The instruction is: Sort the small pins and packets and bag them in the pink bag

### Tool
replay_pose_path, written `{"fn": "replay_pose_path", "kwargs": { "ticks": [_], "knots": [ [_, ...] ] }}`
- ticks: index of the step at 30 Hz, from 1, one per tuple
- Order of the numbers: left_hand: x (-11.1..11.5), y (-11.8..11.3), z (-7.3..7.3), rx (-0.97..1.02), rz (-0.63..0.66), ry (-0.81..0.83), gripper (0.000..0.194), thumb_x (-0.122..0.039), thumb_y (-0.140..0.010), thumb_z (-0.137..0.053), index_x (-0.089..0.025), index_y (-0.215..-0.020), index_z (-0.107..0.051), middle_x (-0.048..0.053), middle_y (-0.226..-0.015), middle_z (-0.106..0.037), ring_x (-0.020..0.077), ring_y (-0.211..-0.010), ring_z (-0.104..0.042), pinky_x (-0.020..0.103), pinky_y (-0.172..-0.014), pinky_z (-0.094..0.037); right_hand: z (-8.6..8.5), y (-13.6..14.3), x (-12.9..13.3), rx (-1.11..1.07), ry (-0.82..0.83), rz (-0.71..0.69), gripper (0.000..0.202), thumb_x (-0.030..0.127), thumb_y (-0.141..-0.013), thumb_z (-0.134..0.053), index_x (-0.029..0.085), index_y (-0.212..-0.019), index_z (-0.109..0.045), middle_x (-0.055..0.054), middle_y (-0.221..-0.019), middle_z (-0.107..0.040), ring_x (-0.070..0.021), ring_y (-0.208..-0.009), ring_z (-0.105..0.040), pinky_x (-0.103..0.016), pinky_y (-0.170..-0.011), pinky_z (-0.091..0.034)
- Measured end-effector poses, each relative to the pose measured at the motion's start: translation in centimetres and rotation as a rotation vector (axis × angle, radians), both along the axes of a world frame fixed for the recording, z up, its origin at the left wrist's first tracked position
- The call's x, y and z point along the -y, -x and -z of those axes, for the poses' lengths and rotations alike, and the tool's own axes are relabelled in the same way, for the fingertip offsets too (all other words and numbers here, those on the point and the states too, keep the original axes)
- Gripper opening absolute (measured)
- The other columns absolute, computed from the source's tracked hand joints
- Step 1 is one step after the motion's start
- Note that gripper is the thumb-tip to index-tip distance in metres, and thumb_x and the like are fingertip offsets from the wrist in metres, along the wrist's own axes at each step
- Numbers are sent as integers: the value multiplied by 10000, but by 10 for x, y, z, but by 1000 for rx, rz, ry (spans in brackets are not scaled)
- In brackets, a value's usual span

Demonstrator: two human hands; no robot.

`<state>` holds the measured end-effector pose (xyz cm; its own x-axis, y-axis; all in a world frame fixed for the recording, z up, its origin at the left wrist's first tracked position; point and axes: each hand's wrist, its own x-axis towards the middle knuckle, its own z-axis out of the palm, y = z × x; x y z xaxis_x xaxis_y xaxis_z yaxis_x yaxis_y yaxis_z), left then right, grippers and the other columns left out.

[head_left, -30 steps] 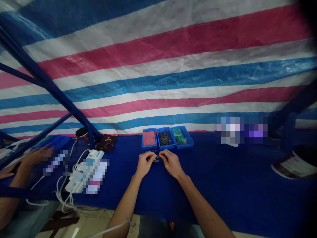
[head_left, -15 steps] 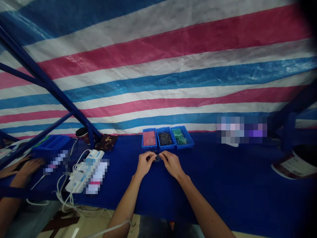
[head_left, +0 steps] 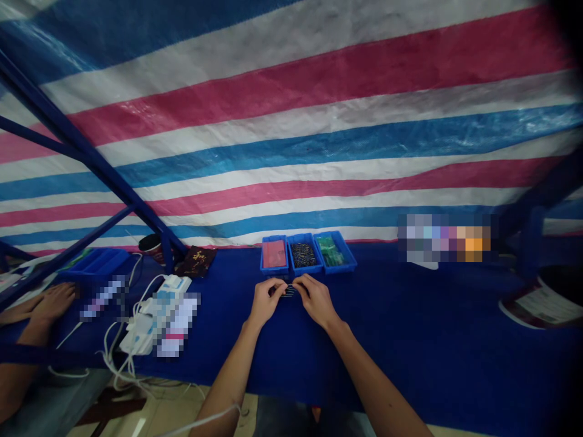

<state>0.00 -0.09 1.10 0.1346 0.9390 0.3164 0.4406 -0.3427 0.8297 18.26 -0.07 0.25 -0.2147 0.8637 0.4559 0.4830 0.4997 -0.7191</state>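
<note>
My left hand (head_left: pixel 265 301) and my right hand (head_left: pixel 316 298) face each other low over the blue table, both with fingers closed in a pinch. A thin metal pin, like a nail or screw, spans their fingertips; its ends are hidden. Several more thin metal pins (head_left: pixel 288 292) lie side by side just below it, between the hands. Behind the hands stand three small blue bins. The left bin (head_left: pixel 274 272) holds a pink pack, the middle bin (head_left: pixel 308 271) a heap of thin metal pins, the right bin (head_left: pixel 350 267) green plastic bags.
A white power strip (head_left: pixel 144 331) with tangled cables lies to the left, near a dark brown packet (head_left: pixel 197 261). Farther left, a co-worker's hands (head_left: pixel 53 301) rest by a blue tray (head_left: pixel 93 266). A dark tub (head_left: pixel 544 300) stands at the right; a striped sheet (head_left: pixel 291 145) hangs behind.
My hands stay almost in place, still pinching. At the far left, the co-worker's hands have shifted slightly and now lie one over the other.
</note>
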Motion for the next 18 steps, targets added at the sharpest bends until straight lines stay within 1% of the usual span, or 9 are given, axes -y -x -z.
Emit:
{"fn": "replay_pose_path", "kwargs": {
  "ticks": [5, 7, 10, 11, 15, 18],
  "knots": [
    [-1, 1, 2, -1, -1, 6, 243, -342, -916, -605, -156, -804, -713, 36, -732, -714, 157, -653, -624, 249, -654, -455, 1, -1, 0, 36, 27, 5, 266, 328, -1023, -434, 241, -898, -653, -24, -853, -695, -178, -771, -661, -270, -707, -450],
    [-1, 1, 4, 2, -9, 5, 243, -348, -914, -608, -156, -810, -713, 33, -721, -711, 159, -651, -626, 251, -658, -457, 2, -1, 0, 24, 34, 2, 233, 332, -1014, -455, 245, -938, -656, -24, -882, -705, -179, -785, -666, -269, -712, -454],
    [-2, 2, 5, 9, -21, 4, 236, -343, -916, -605, -154, -821, -711, 29, -713, -709, 156, -644, -624, 249, -658, -456, 3, -1, -1, -19, 32, -1, 159, 312, -978, -520, 247, -1052, -645, -28, -954, -712, -182, -810, -666, -271, -723, -466],
    [-1, 2, 5, 11, -22, 5, 236, -343, -916, -603, -153, -823, -710, 29, -713, -709, 155, -644, -624, 248, -658, -456, 3, -1, -1, -26, 30, -7, 151, 297, -972, -527, 246, -1055, -642, -27, -957, -708, -181, -811, -663, -271, -724, -467],
    [-1, 1, 2, 9, -20, 8, 253, -359, -913, -605, -151, -815, -710, 37, -721, -713, 161, -656, -627, 250, -665, -460, 1, -1, 0, -23, 21, -27, 169, 258, -987, -481, 239, -946, -645, -23, -901, -691, -176, -795, -648, -271, -734, -461],
    [0, 0, 0, 0, -13, 11, 275, -379, -914, -599, -150, -811, -713, 43, -728, -716, 165, -662, -631, 253, -669, -463, -1, -1, 1, -28, 18, -20, 194, 274, -999, -465, 238, -936, -644, -27, -895, -688, -179, -801, -646, -279, -754, -461]
  ]
}}
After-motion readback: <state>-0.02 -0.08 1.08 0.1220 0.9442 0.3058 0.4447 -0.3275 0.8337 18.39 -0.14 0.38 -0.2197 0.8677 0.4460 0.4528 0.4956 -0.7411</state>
